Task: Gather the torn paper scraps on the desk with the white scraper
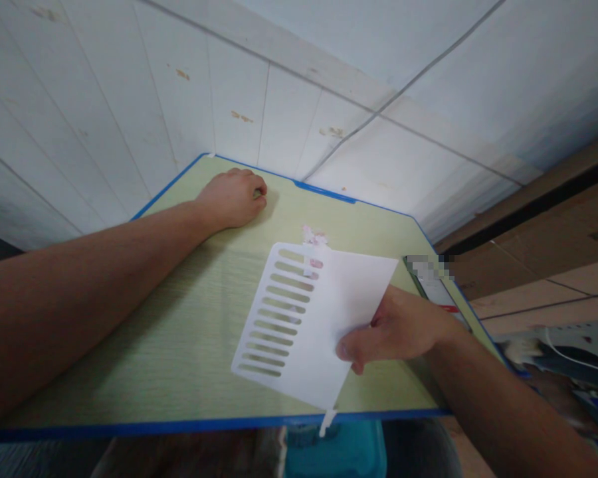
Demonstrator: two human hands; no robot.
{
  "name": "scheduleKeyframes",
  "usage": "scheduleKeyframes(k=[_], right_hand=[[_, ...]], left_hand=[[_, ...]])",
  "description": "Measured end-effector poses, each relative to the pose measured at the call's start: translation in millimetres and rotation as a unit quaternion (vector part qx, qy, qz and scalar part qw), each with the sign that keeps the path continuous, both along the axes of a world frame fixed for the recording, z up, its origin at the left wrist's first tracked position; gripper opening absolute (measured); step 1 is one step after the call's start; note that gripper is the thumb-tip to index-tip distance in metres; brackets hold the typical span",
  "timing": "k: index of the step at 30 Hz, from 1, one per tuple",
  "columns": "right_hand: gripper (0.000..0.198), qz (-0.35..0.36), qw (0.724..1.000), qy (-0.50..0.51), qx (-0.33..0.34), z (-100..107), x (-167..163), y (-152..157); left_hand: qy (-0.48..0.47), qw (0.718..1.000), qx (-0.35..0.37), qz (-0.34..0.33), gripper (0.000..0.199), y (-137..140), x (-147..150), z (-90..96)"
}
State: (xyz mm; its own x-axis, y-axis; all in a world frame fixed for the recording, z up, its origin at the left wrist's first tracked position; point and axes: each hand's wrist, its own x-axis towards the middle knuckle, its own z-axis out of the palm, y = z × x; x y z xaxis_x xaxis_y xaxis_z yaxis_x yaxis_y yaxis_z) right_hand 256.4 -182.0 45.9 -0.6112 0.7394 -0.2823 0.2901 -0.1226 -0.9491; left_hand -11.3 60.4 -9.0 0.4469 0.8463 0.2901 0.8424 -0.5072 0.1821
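My right hand grips a thin white sheet by its right side, thumb on top and fingers underneath. The sheet looks stiff and is tilted above the table. A column of rounded slots runs down its left side, and the table shows through them. My left hand rests loosely curled on the far left of the table, apart from the sheet. Nothing shows inside its fingers. Crumpled whitish-pink scraps lie just beyond the sheet's top edge, partly seen through the upper slots.
Blue edging borders the light green table. On its right side lies a flat white item with a red mark, partly blurred. A white strip hangs at the front edge, above a teal container. White walls stand behind, and cardboard is at right.
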Motion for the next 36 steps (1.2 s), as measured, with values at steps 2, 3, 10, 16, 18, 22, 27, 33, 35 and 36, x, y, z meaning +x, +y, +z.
scheduleKeyframes(k=[2, 3, 10, 16, 18, 22, 27, 33, 35, 36], right_hand=[[0.008, 0.002, 1.000, -0.002, 0.002, 0.5, 0.8, -0.4], [0.008, 0.007, 1.000, -0.001, -0.001, -0.1, 1.9, -0.4], [0.020, 0.010, 0.999, 0.014, -0.046, -14.1, 14.2, 4.3], [0.023, -0.060, 0.996, 0.063, 0.023, -15.4, 6.8, 16.0], [0.026, -0.111, 0.988, 0.064, 0.083, -15.2, 1.2, 19.6], [0.029, -0.240, 0.950, 0.019, 0.198, -16.5, -7.0, 22.2], [0.028, -0.262, 0.941, -0.013, 0.213, -15.9, -8.8, 19.4], [0.028, -0.209, 0.958, -0.028, 0.193, -16.7, -7.8, 15.3], [0.025, -0.208, 0.960, -0.013, 0.186, -17.6, -6.8, 14.6], [0.023, -0.208, 0.962, -0.003, 0.179, -17.9, -6.4, 14.4]], left_hand=[[-0.002, 1.000, 0.002, 0.000, 0.053, 0.1, 0.1, -0.1], [-0.003, 1.000, 0.003, 0.000, 0.054, -0.1, 0.2, -0.1], [0.007, 1.000, -0.001, -0.001, 0.056, 0.2, -0.7, -0.3], [0.001, 1.000, 0.002, -0.011, 0.054, -0.8, -0.2, 1.1], [0.007, 1.000, 0.002, -0.010, 0.055, -1.4, -0.1, 1.8], [0.008, 1.000, 0.004, -0.001, 0.054, -1.3, -1.4, 1.7], [-0.003, 1.000, 0.001, 0.000, 0.054, -4.0, -2.1, 3.7], [0.002, 1.000, -0.003, -0.001, 0.056, -4.3, -1.0, 2.8], [0.002, 1.000, 0.003, -0.001, 0.056, -2.7, -0.7, 1.3], [0.002, 1.000, 0.004, -0.001, 0.055, -1.8, -0.5, 0.7]])
